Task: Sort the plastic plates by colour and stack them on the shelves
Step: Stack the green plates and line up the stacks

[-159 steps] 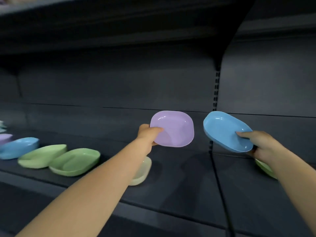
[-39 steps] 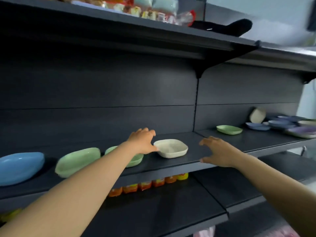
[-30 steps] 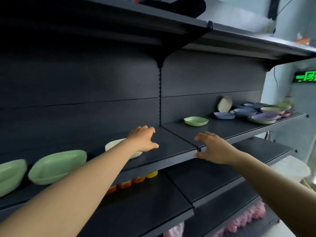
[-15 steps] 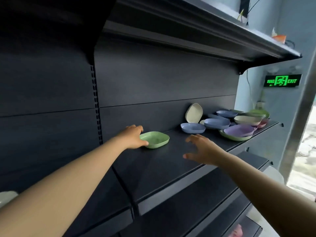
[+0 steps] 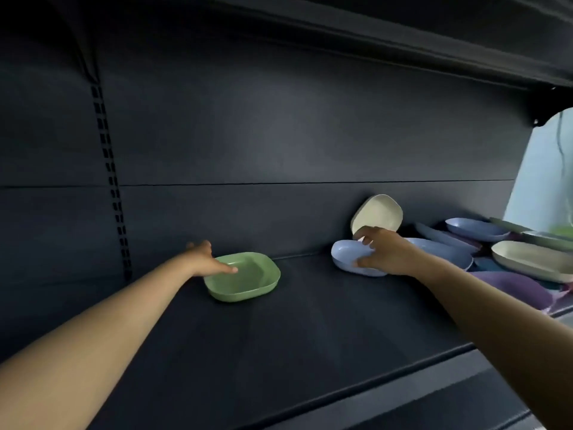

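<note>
Setting: a dark grey shelf (image 5: 310, 342) with a dark back panel (image 5: 279, 125) is running across the view, a slotted upright (image 5: 108, 169) standing at far left and another shelf (image 5: 403, 38) overhanging above.

Item, left: the left hand (image 5: 204, 259) is reaching to the near-left rim of the green plate (image 5: 243, 276). Its thumb is lying flat inside the plate and the fingers are passing behind the far-left edge; whether they are curling round the rim cannot be told. The plate is sitting flat, alone, its long axis running left to right, well apart from the rest.

Item, centre right: the right hand (image 5: 379, 254) is gripping the lilac-blue plate (image 5: 352, 257), thumb under the near rim and fingers curled over the top edge. This plate is lying just left of the hand, at the left end of the heap, seemingly tipped a little. By position, the right hand is the nearer one for anything in the heap.

Item, behind: a cream plate (image 5: 378, 214) is leaning upright against the back panel, touching or just above the right fingers.

Item, far right: a mixed heap (image 5: 483, 249) of blue, cream, purple and green plates is lying unsorted.
</note>
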The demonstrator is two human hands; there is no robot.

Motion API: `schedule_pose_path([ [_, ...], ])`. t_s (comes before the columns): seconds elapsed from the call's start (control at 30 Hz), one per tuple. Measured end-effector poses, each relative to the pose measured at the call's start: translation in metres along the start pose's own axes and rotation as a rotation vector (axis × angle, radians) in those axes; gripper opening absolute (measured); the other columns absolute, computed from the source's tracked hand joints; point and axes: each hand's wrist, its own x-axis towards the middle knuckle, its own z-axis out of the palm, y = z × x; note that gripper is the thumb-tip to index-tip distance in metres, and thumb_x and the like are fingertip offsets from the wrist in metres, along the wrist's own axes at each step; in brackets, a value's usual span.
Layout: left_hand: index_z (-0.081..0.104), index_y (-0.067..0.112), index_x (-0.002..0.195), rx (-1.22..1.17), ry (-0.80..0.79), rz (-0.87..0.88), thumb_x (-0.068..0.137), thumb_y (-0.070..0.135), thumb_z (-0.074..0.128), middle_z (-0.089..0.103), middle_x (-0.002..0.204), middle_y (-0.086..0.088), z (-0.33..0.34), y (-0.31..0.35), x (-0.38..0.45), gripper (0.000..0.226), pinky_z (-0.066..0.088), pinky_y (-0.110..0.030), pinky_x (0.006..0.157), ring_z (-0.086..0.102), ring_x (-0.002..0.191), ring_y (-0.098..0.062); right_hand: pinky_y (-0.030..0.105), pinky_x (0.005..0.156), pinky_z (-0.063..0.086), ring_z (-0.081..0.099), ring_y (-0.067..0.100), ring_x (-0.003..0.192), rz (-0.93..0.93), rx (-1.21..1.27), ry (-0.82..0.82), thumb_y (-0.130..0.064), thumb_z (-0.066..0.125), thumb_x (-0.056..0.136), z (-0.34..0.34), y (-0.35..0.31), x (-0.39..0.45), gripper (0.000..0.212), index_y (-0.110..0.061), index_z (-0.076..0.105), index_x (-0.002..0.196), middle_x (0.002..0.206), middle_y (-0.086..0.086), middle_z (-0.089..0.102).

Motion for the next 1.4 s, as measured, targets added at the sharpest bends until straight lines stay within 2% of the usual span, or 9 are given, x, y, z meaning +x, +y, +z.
schedule_pose_path([
  [0.07,0.014,0.009,0.150,-0.076,-0.030,-0.090,0.071,0.056,0.073,0.020,0.156,-0.010,0.009,0.005,0.009,0.110,0.034,-0.037,0.110,0.027,0.141,-0.028,0.014,0.064,0.035,0.056,0.020,0.091,-0.054,-0.007,-0.076,-0.024,0.064,0.085,0.002,0.022,0.024,0.036,-0.007,0.057,0.117,0.109,0.007,0.063],
  [0.17,0.016,0.010,0.149,-0.085,-0.009,-0.192,0.066,0.051,0.080,0.025,0.153,-0.010,0.027,0.015,0.020,0.113,0.036,-0.038,0.108,0.032,0.138,-0.029,0.027,0.078,0.043,0.055,0.020,0.096,-0.094,0.041,-0.183,-0.030,0.074,0.077,0.008,0.055,0.057,0.049,-0.018,0.054,0.121,0.108,0.001,0.060],
  [0.33,0.013,0.017,0.150,0.048,0.007,-0.277,0.058,0.055,0.082,0.026,0.152,-0.006,0.045,0.035,0.034,0.122,0.036,-0.039,0.108,0.033,0.137,-0.027,0.031,0.097,0.043,0.052,0.017,0.113,-0.212,0.080,-0.291,-0.030,0.077,0.075,0.017,0.083,0.100,0.059,-0.020,0.050,0.126,0.119,-0.004,0.055],
  [0.7,0.017,0.016,0.147,0.209,-0.089,-0.341,0.063,0.058,0.077,0.041,0.142,-0.006,0.038,0.042,0.042,0.112,0.045,-0.037,0.099,0.048,0.123,-0.027,0.031,0.101,0.043,0.047,0.014,0.122,-0.531,-0.194,-0.602,-0.019,0.074,0.077,0.048,0.052,0.170,0.060,-0.030,0.050,0.131,0.134,-0.008,0.047],
  [0.83,0.013,0.018,0.148,0.208,-0.125,-0.354,0.064,0.058,0.077,0.037,0.146,-0.007,0.036,0.042,0.043,0.113,0.045,-0.039,0.100,0.047,0.125,-0.028,0.037,0.097,0.049,0.056,0.019,0.116,-0.575,-0.233,-0.683,-0.028,0.080,0.072,0.053,0.044,0.185,0.049,-0.024,0.062,0.117,0.124,-0.004,0.058],
  [0.97,0.011,0.018,0.150,0.235,-0.146,-0.368,0.063,0.059,0.077,0.034,0.149,-0.006,0.034,0.043,0.046,0.117,0.044,-0.038,0.100,0.045,0.128,-0.028,0.028,0.081,0.051,0.062,0.015,0.093,-0.591,-0.185,-0.681,-0.039,0.080,0.069,0.059,0.039,0.191,0.037,-0.025,0.067,0.100,0.104,-0.006,0.065],
  [1.17,0.009,0.017,0.150,0.242,-0.186,-0.398,0.063,0.058,0.078,0.032,0.150,-0.006,0.032,0.048,0.048,0.119,0.046,-0.039,0.099,0.044,0.130,-0.028,0.022,0.063,0.036,0.043,0.007,0.061,-0.604,-0.157,-0.687,-0.049,0.076,0.070,0.068,0.030,0.195,0.030,-0.027,0.055,0.068,0.066,-0.012,0.047],
  [1.27,0.010,0.015,0.150,0.211,-0.179,-0.402,0.063,0.056,0.079,0.032,0.150,-0.007,0.030,0.051,0.046,0.118,0.045,-0.040,0.101,0.042,0.131,-0.029,0.023,0.059,0.034,0.041,0.011,0.059,-0.599,-0.153,-0.746,-0.050,0.071,0.075,0.072,0.022,0.193,0.037,-0.019,0.052,0.066,0.062,-0.006,0.044],
  [1.4,0.019,0.015,0.147,0.146,-0.135,-0.389,0.062,0.052,0.082,0.037,0.146,-0.006,0.029,0.050,0.041,0.112,0.045,-0.040,0.101,0.045,0.128,-0.027,0.021,0.068,0.051,0.065,0.008,0.074,-0.492,-0.020,-0.958,-0.036,0.074,0.079,0.067,0.021,0.191,0.013,-0.024,0.068,0.075,0.075,-0.012,0.068],
])
